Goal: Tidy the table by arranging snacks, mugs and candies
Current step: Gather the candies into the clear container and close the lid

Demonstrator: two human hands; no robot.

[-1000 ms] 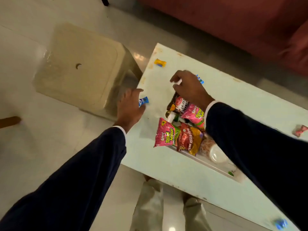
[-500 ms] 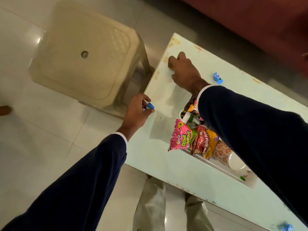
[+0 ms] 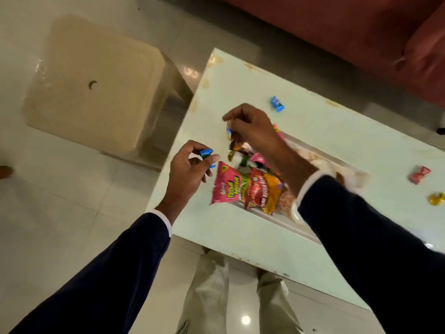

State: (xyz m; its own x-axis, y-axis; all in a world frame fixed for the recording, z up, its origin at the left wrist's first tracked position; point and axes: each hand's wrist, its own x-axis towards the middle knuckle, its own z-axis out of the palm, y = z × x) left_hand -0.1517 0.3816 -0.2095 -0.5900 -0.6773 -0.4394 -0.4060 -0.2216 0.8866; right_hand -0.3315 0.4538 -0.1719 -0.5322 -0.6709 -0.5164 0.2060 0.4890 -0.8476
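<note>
My left hand (image 3: pixel 190 169) pinches a blue wrapped candy (image 3: pixel 206 153) above the table's left edge. My right hand (image 3: pixel 252 126) hovers over the white tray (image 3: pixel 289 225) and pinches small candies (image 3: pixel 230 131) in its fingertips. In the tray lie a pink snack packet (image 3: pixel 227 185), a red and yellow snack packet (image 3: pixel 262 191) and a patterned mug (image 3: pixel 287 201), partly hidden by my right arm. Loose on the pale table (image 3: pixel 240 237) lie a blue candy (image 3: pixel 277 104), a pink candy (image 3: pixel 419 174) and a yellow candy (image 3: pixel 436 198).
A beige plastic stool (image 3: pixel 94 83) stands on the tiled floor left of the table. A red sofa (image 3: pixel 361 27) runs along the far side. My legs (image 3: pixel 209 297) are at the table's near edge.
My right hand pulled back from the far left corner with a candy and now hovers over the tray. My left hand lifted the blue candy off the table edge.
</note>
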